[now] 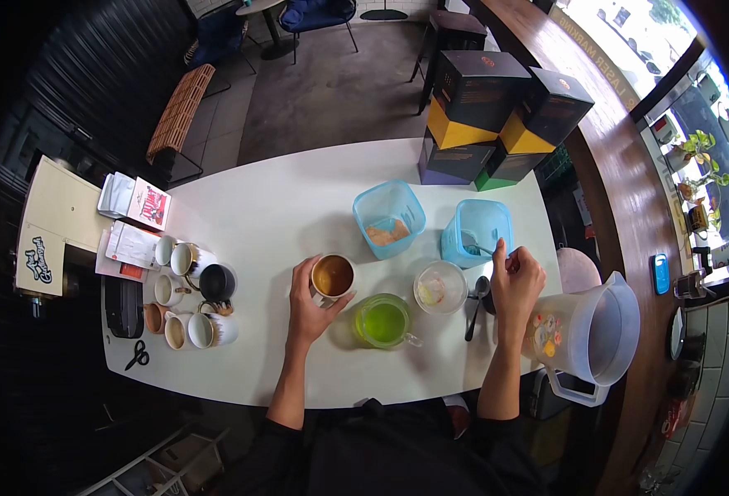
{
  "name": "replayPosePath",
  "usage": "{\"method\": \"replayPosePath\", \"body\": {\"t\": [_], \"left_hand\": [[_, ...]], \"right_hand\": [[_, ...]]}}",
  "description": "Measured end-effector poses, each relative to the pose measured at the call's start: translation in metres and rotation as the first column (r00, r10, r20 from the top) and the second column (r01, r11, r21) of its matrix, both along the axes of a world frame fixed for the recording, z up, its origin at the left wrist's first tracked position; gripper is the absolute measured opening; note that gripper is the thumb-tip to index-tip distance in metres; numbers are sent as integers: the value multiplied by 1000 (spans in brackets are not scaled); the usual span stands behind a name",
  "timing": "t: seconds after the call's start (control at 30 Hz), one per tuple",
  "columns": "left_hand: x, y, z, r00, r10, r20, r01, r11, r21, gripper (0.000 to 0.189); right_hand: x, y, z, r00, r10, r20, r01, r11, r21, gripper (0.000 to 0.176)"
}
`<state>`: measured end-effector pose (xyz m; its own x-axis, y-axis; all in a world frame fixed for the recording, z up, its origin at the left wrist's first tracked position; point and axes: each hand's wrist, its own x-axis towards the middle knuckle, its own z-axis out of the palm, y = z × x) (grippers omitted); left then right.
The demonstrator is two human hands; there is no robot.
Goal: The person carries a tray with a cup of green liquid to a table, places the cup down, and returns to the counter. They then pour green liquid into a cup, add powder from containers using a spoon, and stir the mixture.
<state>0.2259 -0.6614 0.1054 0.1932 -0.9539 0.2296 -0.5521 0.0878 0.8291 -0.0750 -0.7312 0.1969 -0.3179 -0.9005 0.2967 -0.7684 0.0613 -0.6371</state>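
On the white table, my left hand is wrapped round the side of a small cup with a brown inside. My right hand pinches the handle of a spoon, whose other end dips into a light-blue plastic container. To its left stands a second light-blue container with light brown powder at the bottom. Between my hands are a glass mug of green liquid and a clear plastic tub with some residue inside. A dark spoon lies beside the tub.
At my right stands a large translucent pitcher. Several mugs, scissors and coffee bags sit along the left side. Stacked black boxes occupy the far right corner, near a wooden counter.
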Motion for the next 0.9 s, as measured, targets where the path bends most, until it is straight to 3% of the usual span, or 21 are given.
{"method": "replayPosePath", "body": {"t": [0.1, 0.53, 0.6, 0.77, 0.8, 0.9], "left_hand": [[-2, -6, 0, 1000, -13, -8, 13, 1000, 15, 80], [-11, -27, 3, 994, -101, -47, 103, 994, 43, 80], [-13, -29, 3, 987, -104, -120, 111, 992, 57, 80], [-12, -28, -4, 988, -106, -109, 113, 992, 57, 80], [-11, -28, -6, 989, -102, -108, 109, 992, 64, 80], [-10, -28, -8, 990, -102, -100, 108, 992, 62, 81]], "right_hand": [[-2, -3, -5, 999, -15, 32, 13, 999, 35, 37], [-7, -27, -3, 988, 117, -101, -130, 982, -135, 15], [-8, -29, -3, 987, 129, -98, -141, 982, -128, 14], [-17, -30, 7, 972, 229, 43, -221, 964, -148, 11], [-20, -33, 8, 963, 267, -35, -268, 939, -214, 16], [-23, -33, 14, 949, 308, -70, -316, 937, -147, 15]]}}
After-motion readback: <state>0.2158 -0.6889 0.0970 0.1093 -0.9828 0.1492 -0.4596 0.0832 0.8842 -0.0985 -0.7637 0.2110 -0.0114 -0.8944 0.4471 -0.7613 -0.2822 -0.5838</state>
